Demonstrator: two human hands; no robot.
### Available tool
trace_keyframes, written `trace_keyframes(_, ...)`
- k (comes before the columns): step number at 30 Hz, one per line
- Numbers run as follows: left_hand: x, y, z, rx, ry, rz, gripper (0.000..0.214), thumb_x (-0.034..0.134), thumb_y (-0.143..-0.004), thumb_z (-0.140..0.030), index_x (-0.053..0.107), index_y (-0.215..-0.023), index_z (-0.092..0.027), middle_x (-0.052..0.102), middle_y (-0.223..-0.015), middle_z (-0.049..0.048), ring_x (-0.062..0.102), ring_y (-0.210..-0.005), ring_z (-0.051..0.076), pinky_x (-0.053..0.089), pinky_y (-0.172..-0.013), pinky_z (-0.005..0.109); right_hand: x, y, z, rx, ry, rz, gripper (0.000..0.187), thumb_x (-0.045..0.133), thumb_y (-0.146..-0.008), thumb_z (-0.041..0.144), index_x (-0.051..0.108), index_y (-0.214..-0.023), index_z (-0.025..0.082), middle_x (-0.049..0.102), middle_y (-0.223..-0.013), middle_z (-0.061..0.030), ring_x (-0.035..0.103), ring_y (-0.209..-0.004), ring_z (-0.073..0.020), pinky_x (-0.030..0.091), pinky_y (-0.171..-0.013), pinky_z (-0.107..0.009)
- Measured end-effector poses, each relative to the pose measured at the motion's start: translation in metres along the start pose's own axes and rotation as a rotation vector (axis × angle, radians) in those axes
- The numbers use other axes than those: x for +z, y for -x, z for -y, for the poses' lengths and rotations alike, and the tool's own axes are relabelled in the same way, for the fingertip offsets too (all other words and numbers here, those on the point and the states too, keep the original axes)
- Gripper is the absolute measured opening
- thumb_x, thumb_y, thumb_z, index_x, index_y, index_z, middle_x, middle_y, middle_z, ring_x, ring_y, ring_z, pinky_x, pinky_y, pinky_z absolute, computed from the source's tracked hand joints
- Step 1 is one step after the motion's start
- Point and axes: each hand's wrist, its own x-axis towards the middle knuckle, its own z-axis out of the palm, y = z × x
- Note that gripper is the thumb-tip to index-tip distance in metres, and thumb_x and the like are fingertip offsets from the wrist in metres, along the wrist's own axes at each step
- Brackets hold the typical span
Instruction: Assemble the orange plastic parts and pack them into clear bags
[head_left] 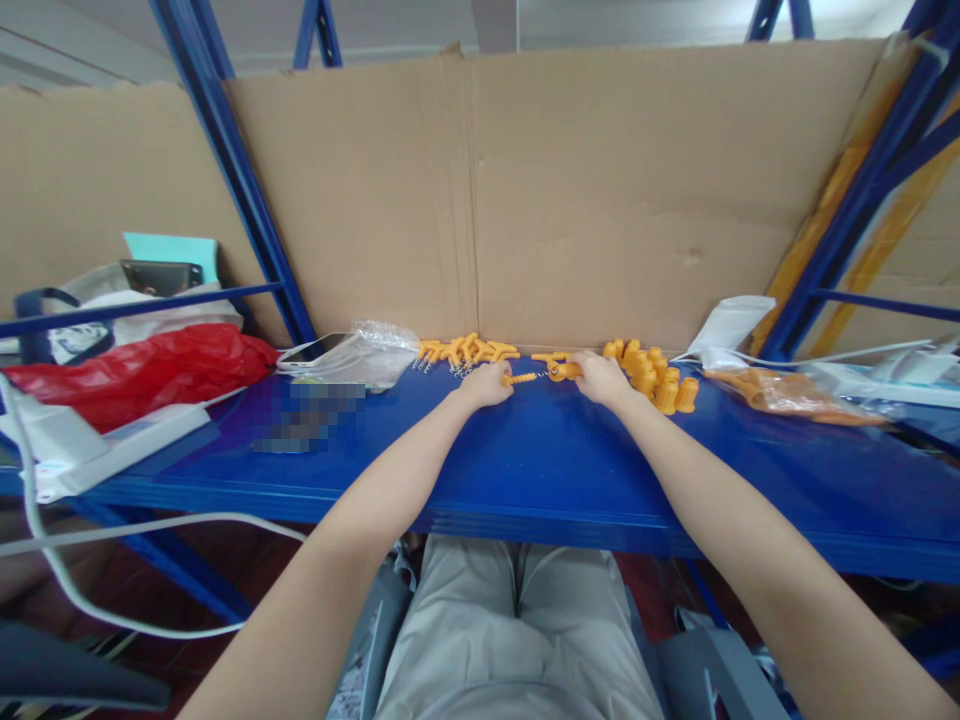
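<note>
My left hand (487,384) is closed around the end of an orange threaded screw piece (523,378) on the blue shelf (525,470). My right hand (602,377) is closed on an orange cap piece (564,371) that meets the screw's other end. Both hands rest on the shelf near its back. Behind my left hand lies a heap of orange screw pieces (465,350). Just right of my right hand stands a cluster of orange caps (652,376).
A cardboard sheet (570,190) backs the shelf. A clear plastic bag with a phone (345,355) lies to the left, beside a red bag (135,372) and white cable (45,540). A bag of orange parts (787,392) and white packets lie to the right.
</note>
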Motion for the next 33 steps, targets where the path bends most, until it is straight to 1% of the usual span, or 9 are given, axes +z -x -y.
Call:
trace_keyframes(6, 0.0, 0.001, -0.002, 0.03, 0.02, -0.093, 0.03, 0.056, -0.083, -0.025, 0.063, -0.112, -0.02, 0.072, -0.103, 0.0075, 0.066, -0.102, 0.023, 0.05, -0.089, 0.031, 0.011, -0.006, 0.004, -0.222, -0.15, -0.007, 0.041, 0.053, -0.087, 0.014, 0.062, -0.128, 0.018, 0.064, -0.124, -0.0115, 0.059, -0.115, -0.023, 0.044, -0.1, -0.036)
trace_keyframes(10, 0.001, 0.0, 0.0, 0.053, 0.064, -0.127, 0.033, 0.055, -0.085, -0.024, 0.061, -0.117, -0.021, 0.072, -0.094, 0.0052, 0.067, -0.097, 0.021, 0.051, -0.088, 0.031, 0.015, -0.007, 0.005, -0.256, -0.201, -0.039, 0.043, 0.052, -0.088, 0.015, 0.061, -0.129, 0.019, 0.065, -0.118, -0.0106, 0.061, -0.11, -0.0226, 0.045, -0.099, -0.038)
trace_keyframes(16, 0.006, -0.002, 0.004, 0.077, 0.091, -0.155, 0.036, 0.059, -0.084, -0.022, 0.059, -0.119, -0.021, 0.071, -0.097, 0.0057, 0.067, -0.094, 0.021, 0.051, -0.086, 0.032, 0.014, -0.005, 0.004, -0.241, -0.219, -0.054, 0.043, 0.051, -0.089, 0.016, 0.06, -0.131, 0.018, 0.063, -0.123, -0.0121, 0.06, -0.111, -0.0227, 0.044, -0.1, -0.037)
trace_keyframes(20, 0.007, -0.004, 0.005, 0.116, 0.141, -0.198, 0.033, 0.062, -0.081, -0.016, 0.061, -0.114, -0.02, 0.068, -0.11, 0.0069, 0.065, -0.104, 0.021, 0.05, -0.092, 0.031, 0.015, -0.006, 0.005, -0.253, -0.25, -0.051, 0.043, 0.052, -0.088, 0.016, 0.06, -0.13, 0.015, 0.063, -0.122, -0.0131, 0.06, -0.111, -0.0228, 0.044, -0.1, -0.037)
trace_keyframes(23, 0.007, -0.005, 0.004, 0.078, 0.21, -0.18, 0.032, 0.062, -0.08, -0.013, 0.061, -0.111, -0.018, 0.069, -0.105, 0.0064, 0.066, -0.098, 0.019, 0.051, -0.09, 0.03, 0.018, -0.007, 0.005, -0.25, -0.305, -0.062, 0.044, 0.053, -0.086, 0.015, 0.061, -0.129, 0.018, 0.064, -0.119, -0.0119, 0.062, -0.107, -0.0227, 0.046, -0.098, -0.039)
trace_keyframes(26, 0.007, -0.005, 0.003, 0.009, 0.268, -0.131, 0.034, 0.063, -0.081, -0.015, 0.059, -0.115, -0.018, 0.07, -0.095, 0.0045, 0.068, -0.085, 0.018, 0.054, -0.083, 0.03, 0.021, -0.01, 0.002, -0.219, -0.401, -0.084, 0.049, 0.059, -0.082, 0.015, 0.058, -0.131, 0.017, 0.063, -0.12, -0.0128, 0.062, -0.104, -0.0232, 0.048, -0.095, -0.041)
trace_keyframes(29, 0.006, -0.005, 0.003, 0.015, 0.24, -0.165, 0.035, 0.066, -0.079, -0.016, 0.06, -0.114, -0.017, 0.069, -0.1, 0.0062, 0.067, -0.093, 0.02, 0.052, -0.089, 0.031, 0.024, -0.013, -0.004, -0.15, -0.563, -0.064, 0.056, 0.066, -0.074, 0.012, 0.055, -0.13, 0.015, 0.06, -0.125, -0.0145, 0.065, -0.1, -0.0214, 0.052, -0.09, -0.04)
trace_keyframes(31, 0.005, -0.004, 0.005, 0.026, 0.207, -0.179, 0.035, 0.067, -0.078, -0.016, 0.061, -0.113, -0.017, 0.069, -0.104, 0.0075, 0.065, -0.099, 0.021, 0.05, -0.093, 0.032, 0.025, -0.013, -0.008, -0.087, -0.696, -0.024, 0.051, 0.067, -0.074, 0.012, 0.055, -0.123, 0.015, 0.062, -0.121, -0.0127, 0.067, -0.09, -0.0177, 0.054, -0.085, -0.039)
trace_keyframes(33, 0.004, -0.004, 0.006, 0.027, 0.187, -0.166, 0.036, 0.066, -0.079, -0.017, 0.06, -0.115, -0.017, 0.068, -0.105, 0.0074, 0.065, -0.099, 0.021, 0.049, -0.093, 0.032, 0.024, -0.013, -0.01, -0.03, -0.821, 0.015, 0.041, 0.068, -0.075, 0.013, 0.057, -0.114, 0.015, 0.065, -0.112, -0.0092, 0.068, -0.081, -0.0146, 0.056, -0.082, -0.038)
